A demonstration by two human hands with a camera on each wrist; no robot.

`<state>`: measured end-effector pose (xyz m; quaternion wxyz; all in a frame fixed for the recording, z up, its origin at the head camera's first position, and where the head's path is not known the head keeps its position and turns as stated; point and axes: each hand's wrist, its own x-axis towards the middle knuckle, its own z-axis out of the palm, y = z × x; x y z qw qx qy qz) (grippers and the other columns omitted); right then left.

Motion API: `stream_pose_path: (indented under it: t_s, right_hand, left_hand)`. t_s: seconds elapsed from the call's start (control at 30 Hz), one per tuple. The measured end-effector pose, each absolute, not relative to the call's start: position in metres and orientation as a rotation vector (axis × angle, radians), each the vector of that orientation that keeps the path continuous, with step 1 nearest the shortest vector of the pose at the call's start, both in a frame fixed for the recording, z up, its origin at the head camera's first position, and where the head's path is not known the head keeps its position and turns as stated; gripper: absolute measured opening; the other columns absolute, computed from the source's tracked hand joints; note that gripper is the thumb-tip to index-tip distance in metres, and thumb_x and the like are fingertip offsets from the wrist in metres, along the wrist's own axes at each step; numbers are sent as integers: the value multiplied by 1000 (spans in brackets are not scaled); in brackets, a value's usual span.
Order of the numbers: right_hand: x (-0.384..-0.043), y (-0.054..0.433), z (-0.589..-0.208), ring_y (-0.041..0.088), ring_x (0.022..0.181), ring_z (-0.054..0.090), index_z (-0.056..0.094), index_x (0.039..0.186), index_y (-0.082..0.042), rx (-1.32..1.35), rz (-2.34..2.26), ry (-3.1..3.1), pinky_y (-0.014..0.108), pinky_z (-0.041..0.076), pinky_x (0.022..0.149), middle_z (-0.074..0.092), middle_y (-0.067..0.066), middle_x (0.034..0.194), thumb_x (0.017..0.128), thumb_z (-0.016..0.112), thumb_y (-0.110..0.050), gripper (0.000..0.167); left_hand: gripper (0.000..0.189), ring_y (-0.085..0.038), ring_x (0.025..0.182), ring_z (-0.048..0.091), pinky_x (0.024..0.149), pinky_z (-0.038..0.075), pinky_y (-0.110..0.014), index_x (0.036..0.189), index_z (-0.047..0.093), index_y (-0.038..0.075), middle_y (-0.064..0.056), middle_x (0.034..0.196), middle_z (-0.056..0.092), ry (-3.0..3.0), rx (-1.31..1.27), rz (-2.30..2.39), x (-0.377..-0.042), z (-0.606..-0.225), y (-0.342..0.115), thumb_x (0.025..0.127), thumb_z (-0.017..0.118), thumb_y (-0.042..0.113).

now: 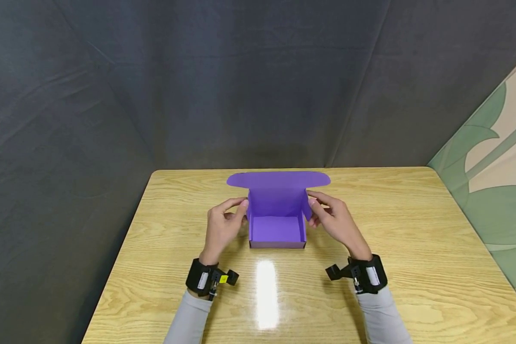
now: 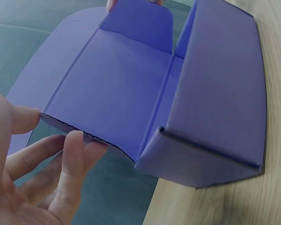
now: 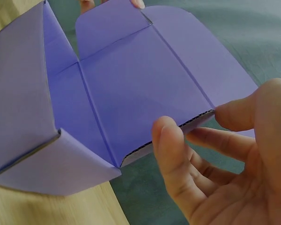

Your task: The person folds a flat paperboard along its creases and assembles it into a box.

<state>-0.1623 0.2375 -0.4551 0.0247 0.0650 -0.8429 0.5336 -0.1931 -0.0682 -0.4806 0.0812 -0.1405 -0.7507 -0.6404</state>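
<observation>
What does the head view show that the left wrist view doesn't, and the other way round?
Only the head view: the grey sleeves, the wrist straps and the leaf pattern at the right.

Only the left wrist view: the left outer wall of the box.

Both: the box, its raised lid, the table, the left hand, and the right hand, just fingertips in the wrist view.

The left forearm (image 1: 188, 319) and right forearm (image 1: 384, 317), sleeved in pale grey, reach over the tabletop (image 1: 447, 267) toward its far edge. The left hand (image 1: 223, 228) and right hand (image 1: 337, 222) angle inward, well apart, each pinching between thumb and bent fingers.
</observation>
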Motion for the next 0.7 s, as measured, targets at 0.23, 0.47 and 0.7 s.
stream_pose_path:
  t_s: [0.23,0.47,0.7]
  right_hand:
    - [-163,238,-456,31,74,75,52,155,2,250,1779,-2626,40,66,69,68,28,101,114,53,-18,46]
    - [-162,239,-456,32,76,78,49,155,4,269,1882,-2614,53,66,75,66,29,102,112,55,-14,46]
    - [-161,239,-455,38,82,79,47,156,3,231,1930,-2634,55,65,77,67,28,106,112,58,-17,50]
  left_hand:
    - [37,-49,70,75,54,57,-22,142,70,11,-28,103,79,-2324,-517,-1918,-193,-482,-72,108,67,26]
    - [41,-25,61,74,49,52,-23,147,64,5,-25,84,77,-2368,-621,-1874,-194,-483,-76,109,65,20]
    - [41,-12,61,71,47,47,-22,148,63,4,-25,83,76,-2376,-651,-1877,-196,-482,-79,109,64,19]
